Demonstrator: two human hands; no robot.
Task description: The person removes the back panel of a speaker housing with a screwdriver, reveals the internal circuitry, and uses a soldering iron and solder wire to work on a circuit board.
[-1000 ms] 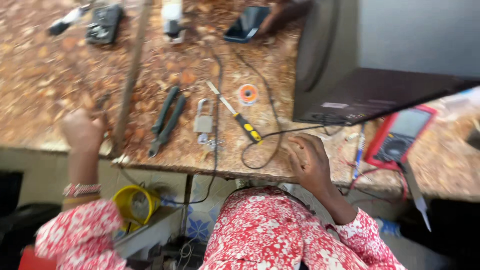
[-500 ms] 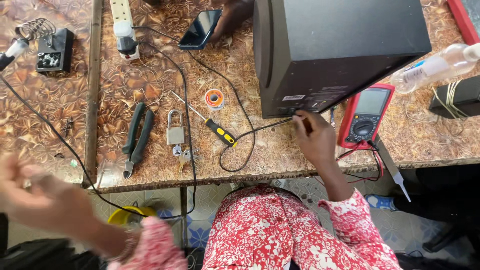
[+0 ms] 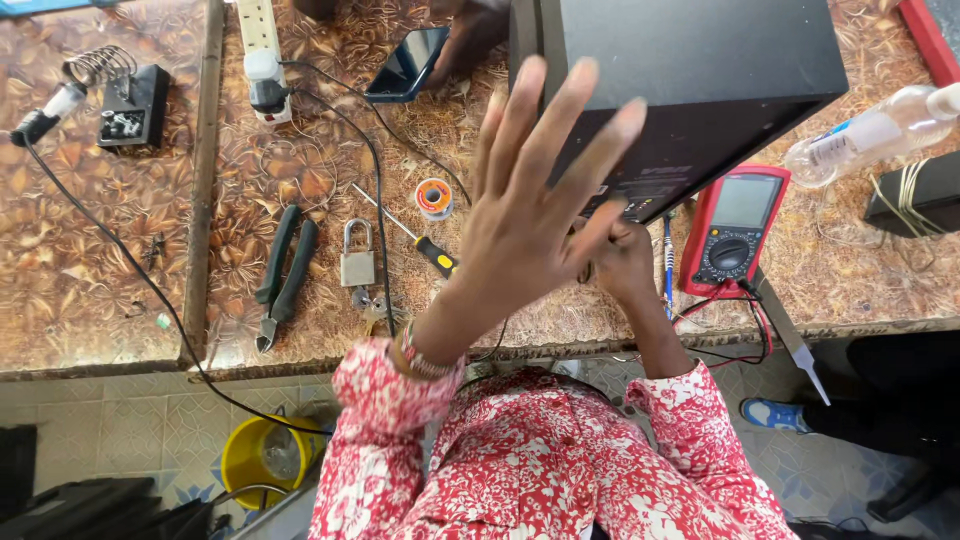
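Brown leaf-patterned covering runs across the desk [image 3: 120, 260], with tiled floor and a yellow bucket [image 3: 262, 455] below at 7 o'clock. From where I stand, the left hand [image 3: 530, 215] is lifted up in the middle, fingers [image 3: 575, 120] spread wide and holding nothing; it blocks part of the desk and the lower corner of the black speaker box [image 3: 700, 70], which is cut off at 12 o'clock. Behind it the right hand [image 3: 622, 262] sits at the box's bottom edge, but I cannot tell whether its fingers grip anything, as the raised palm covers them. At 3 o'clock of that hand lies a red multimeter [image 3: 735, 230], its leads trailing over the desk edge. At 9 o'clock lie a yellow-handled screwdriver [image 3: 420, 240], a padlock [image 3: 358, 255] and pliers [image 3: 285, 275]. Another person's hand [image 3: 470, 35] touches a phone [image 3: 408, 62] at 11 o'clock.
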